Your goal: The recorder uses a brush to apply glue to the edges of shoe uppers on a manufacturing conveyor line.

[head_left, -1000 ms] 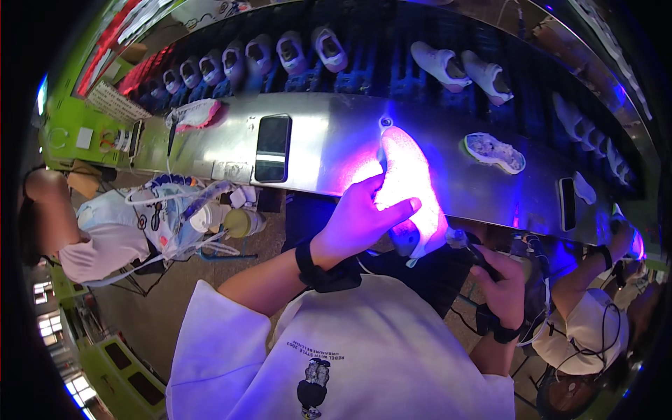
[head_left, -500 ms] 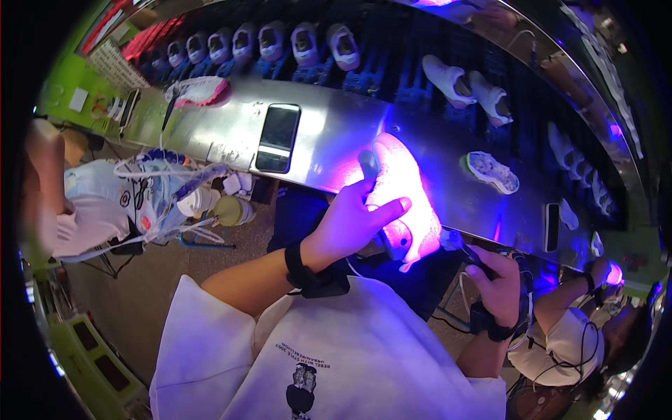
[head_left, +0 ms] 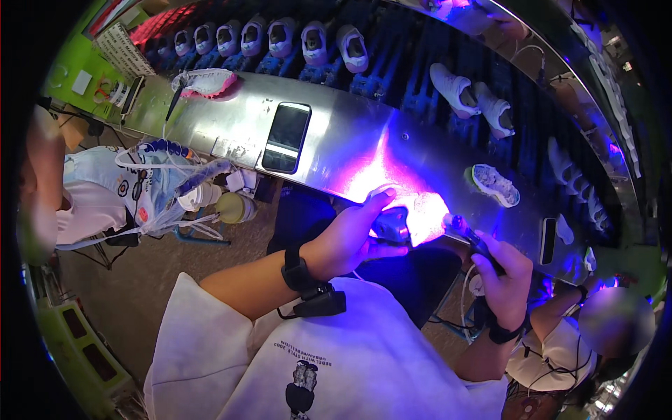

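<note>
The left grip (head_left: 348, 236) is closed around a brightly lit shoe upper (head_left: 427, 218), its dark part nearest the palm; I find the upper at the near edge of the bench (head_left: 245, 105). The right grip (head_left: 505, 278) holds a dark-handled brush (head_left: 477, 243), tip at the upper's right side (contact I cannot confirm through the glare). A phone (head_left: 286, 136) lies on the bench.

Violet-pink glare bleaches the shoe (head_left: 427, 215) in the left hand (head_left: 346, 238); beyond it, the surface (head_left: 343, 115) gleams; outer edges bend into blackness.
</note>
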The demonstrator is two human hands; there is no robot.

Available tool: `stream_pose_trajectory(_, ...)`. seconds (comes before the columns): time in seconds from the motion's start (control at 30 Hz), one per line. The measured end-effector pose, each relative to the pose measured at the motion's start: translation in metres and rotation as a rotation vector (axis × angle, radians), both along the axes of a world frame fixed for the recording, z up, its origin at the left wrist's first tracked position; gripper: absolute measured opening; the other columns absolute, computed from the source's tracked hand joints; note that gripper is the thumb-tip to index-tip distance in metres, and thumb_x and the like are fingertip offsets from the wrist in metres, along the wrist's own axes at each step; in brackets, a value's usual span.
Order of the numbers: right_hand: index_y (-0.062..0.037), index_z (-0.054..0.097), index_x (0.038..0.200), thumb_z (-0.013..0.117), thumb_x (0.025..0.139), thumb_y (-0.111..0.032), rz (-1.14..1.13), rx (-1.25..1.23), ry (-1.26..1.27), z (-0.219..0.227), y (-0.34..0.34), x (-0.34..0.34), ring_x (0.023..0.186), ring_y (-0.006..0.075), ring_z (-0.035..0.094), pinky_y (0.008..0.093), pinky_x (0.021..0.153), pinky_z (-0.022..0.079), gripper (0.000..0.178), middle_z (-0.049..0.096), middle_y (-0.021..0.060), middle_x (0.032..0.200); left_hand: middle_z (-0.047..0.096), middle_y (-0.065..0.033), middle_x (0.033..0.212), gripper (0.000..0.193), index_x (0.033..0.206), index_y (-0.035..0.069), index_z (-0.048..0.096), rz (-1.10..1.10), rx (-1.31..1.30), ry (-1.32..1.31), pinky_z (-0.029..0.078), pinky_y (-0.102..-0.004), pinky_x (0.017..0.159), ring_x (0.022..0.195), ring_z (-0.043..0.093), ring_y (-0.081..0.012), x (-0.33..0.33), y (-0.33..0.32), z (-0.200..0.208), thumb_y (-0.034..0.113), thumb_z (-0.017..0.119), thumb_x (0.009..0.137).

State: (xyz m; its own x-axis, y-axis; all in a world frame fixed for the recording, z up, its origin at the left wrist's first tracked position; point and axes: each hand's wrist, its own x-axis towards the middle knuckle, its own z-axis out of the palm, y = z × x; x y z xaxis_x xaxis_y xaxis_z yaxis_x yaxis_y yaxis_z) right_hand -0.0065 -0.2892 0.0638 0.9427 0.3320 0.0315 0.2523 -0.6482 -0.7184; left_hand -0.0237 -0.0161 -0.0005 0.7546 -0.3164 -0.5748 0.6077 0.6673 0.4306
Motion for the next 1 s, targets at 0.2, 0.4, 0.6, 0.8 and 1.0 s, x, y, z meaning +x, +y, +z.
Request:
stream_pose_trajectory(0.2,-0.0058,0.071,0.12,0.075,0.081,-0.004,-0.021,0.04,0.03,-0.012,-0.008,0.007,0.07,0.0206,0.061,0.0303,0.068,0.048,0.039,0.066,0.0114,0.081,0.061,-0.0127,0.117,0.05,0.13,0.005,0.05,-0.084,-0.286,0.209,0.06,-0.0398,0.092,0.099,0.067,-0.0288,0.004,-0.008,-0.011,0.044,0.058,0.1)
stream_pose_trajectory(0.4,-0.0033,0.07,0.119,0.074,0.08,-0.001,-0.047,0.206,0.037,-0.044,-0.018,0.007,0.082,0.0213,0.067,0.0305,0.078,0.052,0.039,0.071,0.0123,0.093,0.06,-0.0208,0.123,0.059,0.13,0.002,0.048,-0.143,-0.859,0.39,0.064,-0.0348,0.085,0.099,0.069,-0.0331,0.003,-0.022,-0.033,0.053,0.048,0.101)
stream_pose_trajectory(0.6,-0.0024,0.07,0.118,0.075,0.076,0.002,-0.116,0.168,0.022,-0.072,-0.033,-0.024,0.092,0.0216,0.07,0.0303,0.084,0.052,0.042,0.073,0.0137,0.103,0.065,-0.0217,0.107,0.058,0.135,-0.001,0.048,-0.209,-0.791,0.363,0.064,-0.0292,0.078,0.093,0.07,-0.0263,0.004,-0.03,-0.012,0.048,0.046,0.104)
stream_pose_trajectory(0.8,-0.0016,0.067,0.122,0.074,0.08,0.002,-0.198,0.127,-0.006,-0.059,-0.019,-0.015,0.088,0.023,0.071,0.0308,0.082,0.052,0.043,0.073,0.0149,0.099,0.066,-0.0111,0.105,0.051,0.127,0.004,0.054,-0.241,-0.37,0.09,0.06,-0.0342,0.087,0.094,0.069,-0.0228,0.013,-0.033,-0.002,0.048,0.054,0.101)
stream_pose_trajectory(1.0,-0.0012,0.066,0.125,0.072,0.084,0.0,-0.175,0.318,0.144,-0.041,-0.007,-0.021,0.089,0.0189,0.069,0.0302,0.084,0.052,0.041,0.074,0.0142,0.1,0.065,-0.0079,0.114,0.055,0.135,-0.003,0.051,-0.167,0.254,-0.464,0.053,-0.0339,0.094,0.098,0.067,-0.0219,0.026,-0.014,0.004,0.024,0.071,0.093)
